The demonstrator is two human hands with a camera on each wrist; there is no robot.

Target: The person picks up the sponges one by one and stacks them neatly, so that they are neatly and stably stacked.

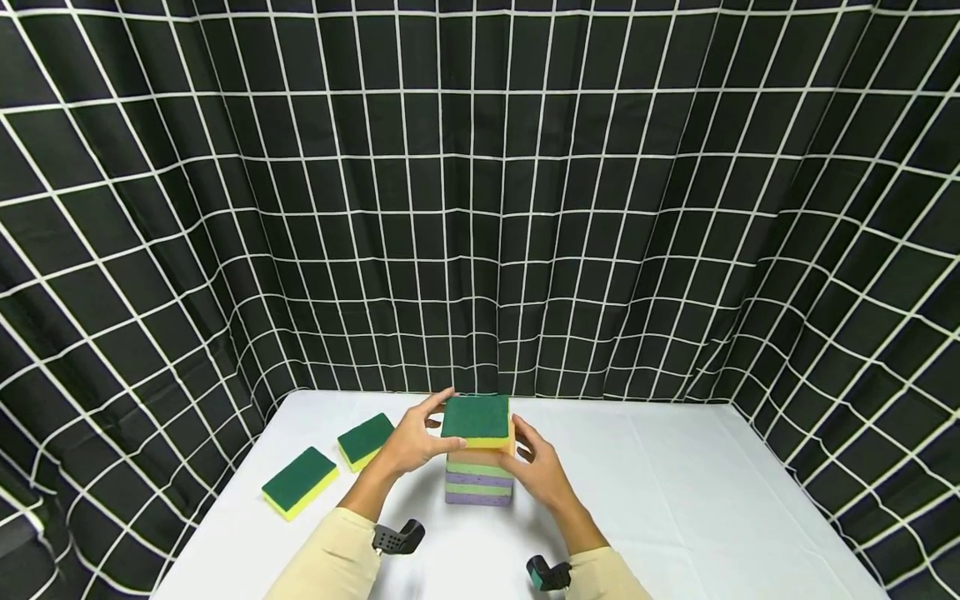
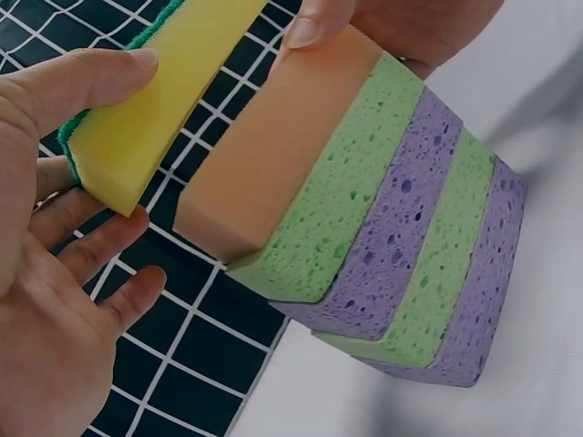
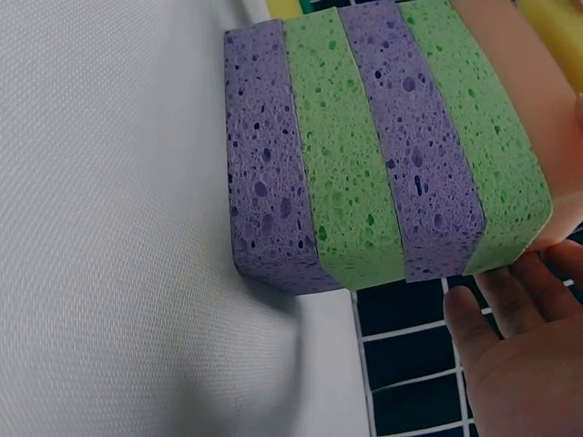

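Backdrop: black curtain (image 1: pixel 540 196) with white grid lines, which we see behind the table's far edge and along both sides.
Table (image 1: pixel 652 500): covered in white cloth; its near edge lies outside our view.
Stack (image 1: pixel 478 481): five sponges between the left and right edges, purple and green alternating, orange sponge (image 2: pixel 278 150) uppermost.
Green-and-yellow sponge (image 1: pixel 476 417): just above the stack, a gap beneath, so we judge it unplaced.
Left hand (image 1: pixel 411 442): thumb and fingers pinching that sponge.
Right hand (image 1: pixel 542 475): fingers gripping the orange one.
Unstacked: we count two, one sponge (image 1: pixel 300 481) near the left edge, another (image 1: pixel 365 437) toward the far edge.
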